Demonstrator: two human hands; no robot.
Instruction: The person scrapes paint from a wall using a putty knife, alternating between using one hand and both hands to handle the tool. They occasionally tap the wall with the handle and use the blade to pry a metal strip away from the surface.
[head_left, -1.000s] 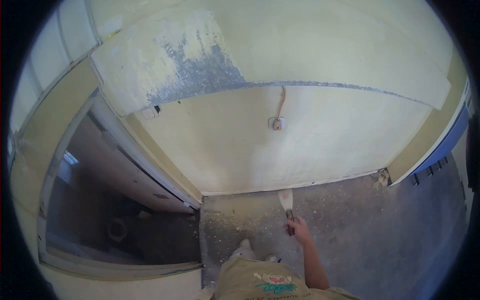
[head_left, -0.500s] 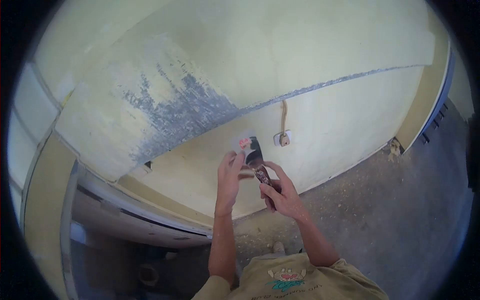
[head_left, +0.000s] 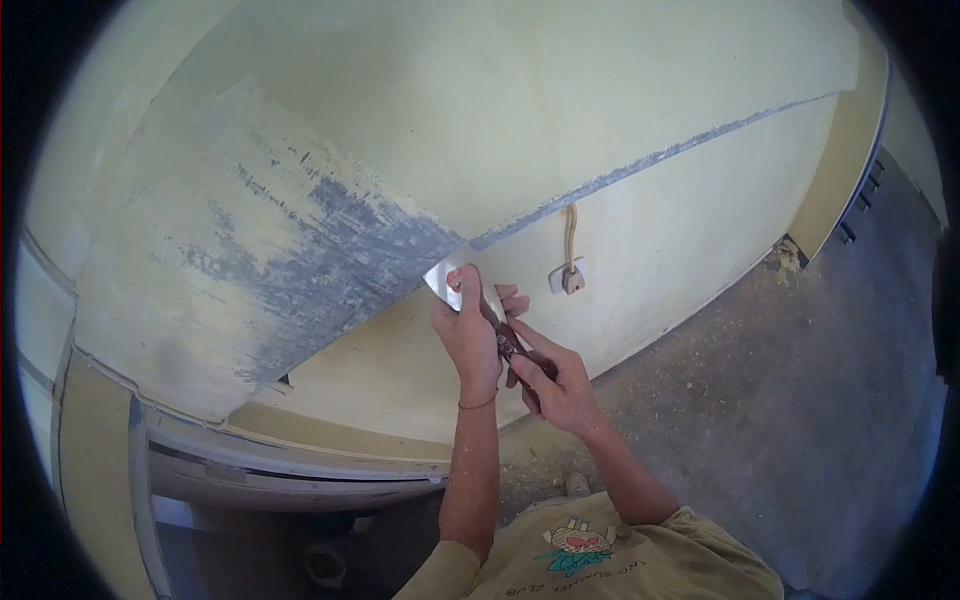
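Observation:
A putty knife (head_left: pixel 492 310) with a wide shiny blade and a dark handle is between both hands. My right hand (head_left: pixel 557 385) is wrapped round its handle. My left hand (head_left: pixel 473 335) grips the blade, with the thumb lying on its face beside a small red mark. The blade's broad end touches or nearly touches the lower edge of the scraped grey patch (head_left: pixel 350 245) on the pale wall (head_left: pixel 450 100). How firmly it meets the wall cannot be made out.
A socket with a plug and cord (head_left: pixel 571 278) is on the lower wall, right of my hands. A grey strip (head_left: pixel 650 160) runs up to the right. Debris dots the concrete floor (head_left: pixel 740 380). A doorway frame (head_left: pixel 95 450) and a round container (head_left: pixel 325 565) are at lower left.
The blade has moved left and up to the grey patch's edge. My left hand has shifted onto the blade with its thumb on top. The view has shifted slightly.

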